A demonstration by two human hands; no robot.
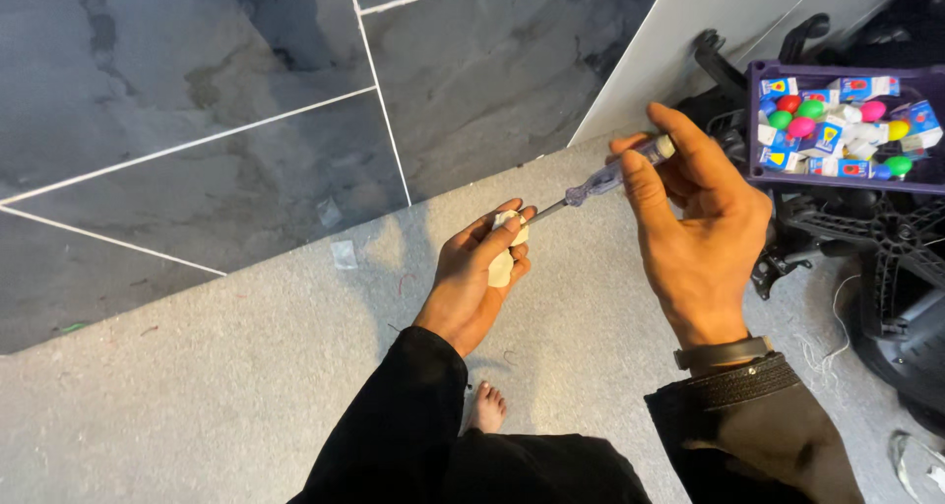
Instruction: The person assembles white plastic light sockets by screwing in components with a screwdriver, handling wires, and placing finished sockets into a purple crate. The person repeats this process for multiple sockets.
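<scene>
A: In the head view, what do the hands hold?

B: The left hand (482,268) is closed around a small white part (504,253), in front of the body and above the grey floor (246,386). The right hand (689,219) holds a screwdriver (602,181) with a clear handle. The fingers pinch the handle near its end, and the metal tip touches the white part at the top.

A: What is around them?

B: On the right there is a purple tray (753,120) full of small blue and white boxes and coloured bulbs (802,120), red, green, pink and yellow. It stands just beside the right hand, on the black base of a chair (886,248). A white board (689,31) leans behind it. At the left there are dark wall tiles (197,100) with white joints.

A: Does something stand in the way?

B: The left fingers cover most of the white part, so I cannot tell its shape. A bare foot (485,406) shows under the hands, between the black sleeves. A scrap of paper (344,254) lies on the floor, well apart.
</scene>
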